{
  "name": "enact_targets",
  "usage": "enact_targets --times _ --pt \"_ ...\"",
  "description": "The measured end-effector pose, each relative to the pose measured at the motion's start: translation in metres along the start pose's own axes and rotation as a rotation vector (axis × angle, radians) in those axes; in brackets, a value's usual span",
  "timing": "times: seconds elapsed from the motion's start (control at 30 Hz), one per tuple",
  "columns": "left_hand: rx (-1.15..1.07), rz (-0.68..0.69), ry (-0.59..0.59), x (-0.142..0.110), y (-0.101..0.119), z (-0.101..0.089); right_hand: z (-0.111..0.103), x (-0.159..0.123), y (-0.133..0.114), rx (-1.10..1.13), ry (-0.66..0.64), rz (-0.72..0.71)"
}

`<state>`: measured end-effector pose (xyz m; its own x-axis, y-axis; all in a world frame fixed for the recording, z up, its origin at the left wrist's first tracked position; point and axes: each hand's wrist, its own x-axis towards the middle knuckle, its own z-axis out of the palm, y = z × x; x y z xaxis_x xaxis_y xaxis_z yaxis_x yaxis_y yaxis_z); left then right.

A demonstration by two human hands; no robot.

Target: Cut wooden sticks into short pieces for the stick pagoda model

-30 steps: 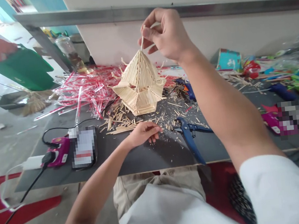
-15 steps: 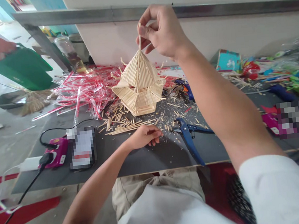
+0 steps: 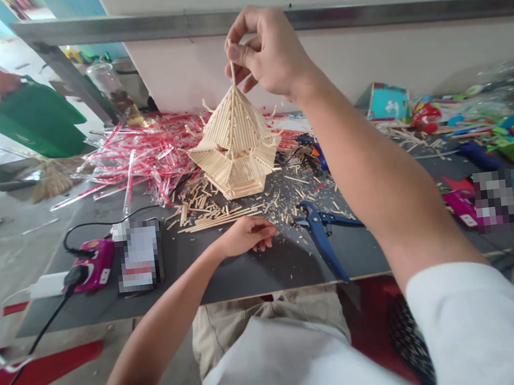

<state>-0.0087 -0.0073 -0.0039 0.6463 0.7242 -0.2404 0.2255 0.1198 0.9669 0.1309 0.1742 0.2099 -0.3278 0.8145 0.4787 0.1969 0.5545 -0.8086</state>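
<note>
A pagoda-like model of pale wooden sticks (image 3: pixel 238 121) stands in the middle, with a steep ribbed roof, upturned corner tips and a flared lower tier. From its peak rises a thin wooden stick (image 3: pixel 233 72). My right hand (image 3: pixel 264 48) pinches this stick near its top between thumb and fingers. In front of the model my left hand (image 3: pixel 250 235) rests on the table, fingers loosely curled, with nothing visible in them. Blue-handled cutters (image 3: pixel 321 235) lie to the right of that hand. Loose wooden sticks (image 3: pixel 223 219) lie just behind it.
Red-and-clear plastic wrappers (image 3: pixel 142 149) pile up at the back left. A phone (image 3: pixel 139 257) and a magenta power strip (image 3: pixel 94 264) with cables lie on the left. Stick offcuts and dust litter the dark table (image 3: pixel 248 279). A metal rail (image 3: pixel 138 27) crosses behind.
The whole scene has shifted slightly left in view. My right hand keeps its pinch on the stick, and my left hand stays resting on the table.
</note>
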Motion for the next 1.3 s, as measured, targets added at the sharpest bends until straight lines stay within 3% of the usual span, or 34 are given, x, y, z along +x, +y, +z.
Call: enact_targets --times 0.13,0.27,0.33,0.47,0.57,0.7,0.97,1.1,1.2,1.3 --pt "0.0 0.007 0.002 0.0 -0.002 0.0 -0.003 0.004 -0.001 -0.102 0.003 -0.02" --pt "-0.029 0.046 0.021 0.001 -0.005 -0.002 -0.019 -0.027 -0.016 -0.053 0.08 -0.262" --pt "-0.079 0.1 0.045 0.0 -0.004 -0.004 -0.027 -0.065 -0.028 0.019 0.147 -0.294" --pt "-0.151 0.219 0.078 -0.007 0.002 -0.006 -0.026 -0.169 -0.037 -0.077 -0.115 -0.051" --pt "-0.156 0.252 0.042 -0.013 0.009 -0.002 -0.011 -0.239 -0.02 -0.167 -0.253 0.173" --pt "-0.076 0.22 -0.062 -0.014 0.013 0.006 0.009 -0.295 0.014 -0.146 -0.187 0.289" --pt "-0.038 0.079 -0.171 -0.01 0.008 0.006 0.019 -0.328 0.036 -0.138 -0.062 0.239" --pt "0.001 0.066 -0.197 -0.01 0.005 0.006 0.018 -0.332 0.034 -0.199 -0.094 0.228" --pt "0.03 0.056 -0.111 -0.008 0.005 0.007 0.003 -0.338 0.032 -0.39 -0.136 0.281" --pt "0.044 0.053 0.044 -0.006 0.007 0.007 -0.023 -0.352 0.04 -0.716 -0.157 0.434"
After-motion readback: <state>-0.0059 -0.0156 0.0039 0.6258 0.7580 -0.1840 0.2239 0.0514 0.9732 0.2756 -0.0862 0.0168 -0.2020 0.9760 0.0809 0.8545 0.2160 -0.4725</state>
